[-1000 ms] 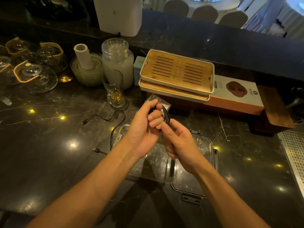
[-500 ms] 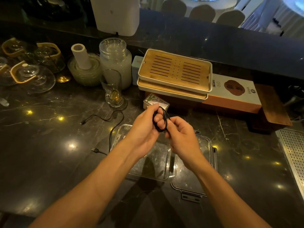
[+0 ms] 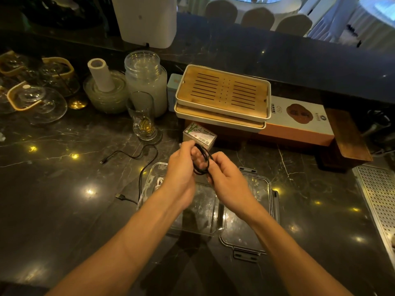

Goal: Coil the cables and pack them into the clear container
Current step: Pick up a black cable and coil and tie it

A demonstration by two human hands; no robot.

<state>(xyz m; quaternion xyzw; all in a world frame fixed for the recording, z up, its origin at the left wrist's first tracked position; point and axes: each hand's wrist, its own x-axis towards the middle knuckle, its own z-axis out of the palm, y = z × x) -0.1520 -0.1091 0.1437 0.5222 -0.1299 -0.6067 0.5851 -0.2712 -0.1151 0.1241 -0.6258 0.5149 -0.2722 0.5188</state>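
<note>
Both hands hold a small black coiled cable (image 3: 202,162) above the clear container (image 3: 149,184). My left hand (image 3: 181,167) pinches the coil's upper left side, and my right hand (image 3: 226,178) grips its lower right side. A white cable (image 3: 159,182) lies inside the container at its left end. The container's clear lid (image 3: 256,221) with grey latches lies under it to the right. A second black cable (image 3: 141,165) trails loose on the dark marble counter, left of the container, both plugs showing.
Behind the hands stand a small clear box (image 3: 201,135), stacked bamboo tea trays (image 3: 224,92), an orange carton (image 3: 299,120), a drinking glass (image 3: 143,116) and a glass jar (image 3: 145,80). Glass teapots (image 3: 36,99) sit far left. A perforated metal drain tray (image 3: 378,199) lies right.
The coil has grown into a clearer loop between my hands. My right hand has shifted slightly right and down along it. The loose cable on the counter has not moved.
</note>
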